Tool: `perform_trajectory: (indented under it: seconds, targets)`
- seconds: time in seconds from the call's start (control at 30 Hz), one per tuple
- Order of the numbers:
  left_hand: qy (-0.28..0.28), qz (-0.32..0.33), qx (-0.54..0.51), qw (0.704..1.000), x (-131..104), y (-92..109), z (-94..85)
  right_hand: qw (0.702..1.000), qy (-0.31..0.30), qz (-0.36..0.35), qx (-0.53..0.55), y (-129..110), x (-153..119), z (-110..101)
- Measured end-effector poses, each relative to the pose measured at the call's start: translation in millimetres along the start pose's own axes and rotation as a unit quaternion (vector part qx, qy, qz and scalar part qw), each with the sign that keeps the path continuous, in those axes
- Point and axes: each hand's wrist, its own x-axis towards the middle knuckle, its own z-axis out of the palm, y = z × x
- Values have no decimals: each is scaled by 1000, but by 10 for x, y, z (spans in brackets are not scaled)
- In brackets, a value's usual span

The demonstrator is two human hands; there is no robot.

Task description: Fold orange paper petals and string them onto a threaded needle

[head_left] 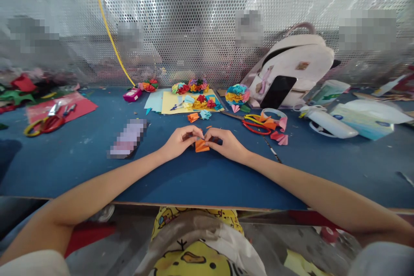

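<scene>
Between my two hands is a small piece of orange paper with crease lines across it. My left hand pinches its upper left part between thumb and forefinger. From the other side, my right hand pinches the upper right part. My fingertips nearly meet over the paper and hide its top edge. Just beyond them lie an orange folded paper piece and a light blue one. Farther back, yellow sheets carry several more folded pieces in red, yellow and blue.
Left of my arm lies a phone; scissors rest on red paper. More scissors lie at right. A white backpack with a black phone leaning on it stands behind, near a tissue pack. Perforated metal backs the blue table.
</scene>
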Motion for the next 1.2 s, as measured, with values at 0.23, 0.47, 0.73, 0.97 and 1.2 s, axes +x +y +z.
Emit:
perform_trajectory:
  seconds: [0.23,0.47,0.73,0.97,1.2]
  targets:
    - [-14,-18,2,1000,14,-16,-31,1000,3,10,-3,-5,-3,-8]
    - [-47,-32,10,998,-32,43,35,1000,0,4,-4,-21,-2,-8]
    - [-3,-58,-3,998,6,-29,15,1000,-2,-2,-6,-24,-7,-5]
    - [51,-67,-3,996,0,-13,-2,1000,10,-2,8,-2,7,-4]
    - [37,-76,16,996,2,-37,-21,1000,18,4,-1,11,-4,-3]
